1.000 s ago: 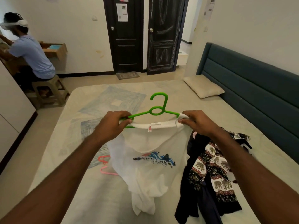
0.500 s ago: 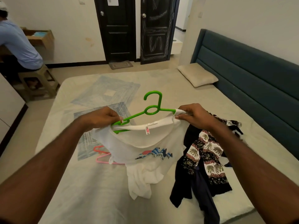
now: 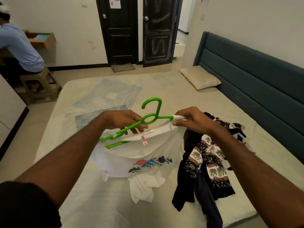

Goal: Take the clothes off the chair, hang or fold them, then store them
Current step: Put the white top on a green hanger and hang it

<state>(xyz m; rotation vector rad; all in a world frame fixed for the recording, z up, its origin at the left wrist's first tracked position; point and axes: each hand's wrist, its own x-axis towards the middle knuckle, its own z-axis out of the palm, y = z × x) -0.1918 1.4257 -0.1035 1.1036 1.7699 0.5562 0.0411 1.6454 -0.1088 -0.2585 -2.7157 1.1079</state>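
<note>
We hold a white printed cotton T-shirt over the cream-sheeted bed: our right hand pinches its collar onto a bright green plastic hanger, our left hand grips the hanger's other arm. Dark elephant-print clothes lie beside it, below a teal padded headboard.

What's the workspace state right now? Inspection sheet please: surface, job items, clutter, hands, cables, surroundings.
Surface: bed with pale sheet, pillow near the headboard.
Job's things: white T-shirt partly on the green hanger; right shoulder over the hanger's end, left end bare.
Clutter: dark and elephant-print clothes heaped on the bed.
Hands: left hand holds the hanger near its neck; right hand has a pinching grip on the collar.
Cables: nothing seen.
Surroundings: seated person on a stool, two dark doors, teal headboard.
</note>
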